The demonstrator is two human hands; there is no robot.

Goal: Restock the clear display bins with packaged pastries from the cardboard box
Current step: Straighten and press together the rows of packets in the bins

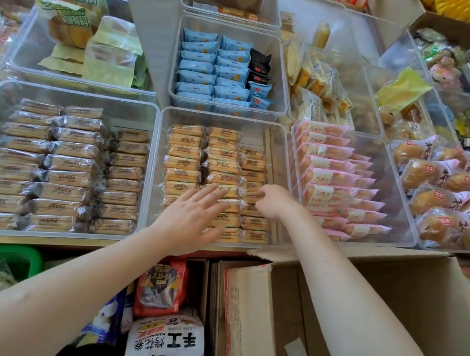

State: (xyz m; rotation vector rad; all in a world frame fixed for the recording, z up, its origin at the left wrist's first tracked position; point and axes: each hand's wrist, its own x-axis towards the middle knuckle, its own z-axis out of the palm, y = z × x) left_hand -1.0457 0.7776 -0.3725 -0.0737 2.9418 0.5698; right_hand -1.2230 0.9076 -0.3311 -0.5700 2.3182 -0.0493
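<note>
- Here your left hand (190, 217) lies flat, fingers spread wide, on the golden plastic-wrapped pastries (184, 163) in the clear plastic display bin (225, 118) at the near centre
- Your right hand (270, 202) has its fingers curled, pinching one wrapped pastry in the bin's right column
- The open brown cardboard box (394, 297) sits near right, below the bin
- A bin of pale blue packets (211, 68) stands just beyond

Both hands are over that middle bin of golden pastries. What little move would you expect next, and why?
Probably the right hand tucks the pack it pinches into the shorter right-hand row of the middle bin, while the left hand, fingers spread flat, steadies the packs beside it. That row stops short of the back wall, so there is space.
</note>
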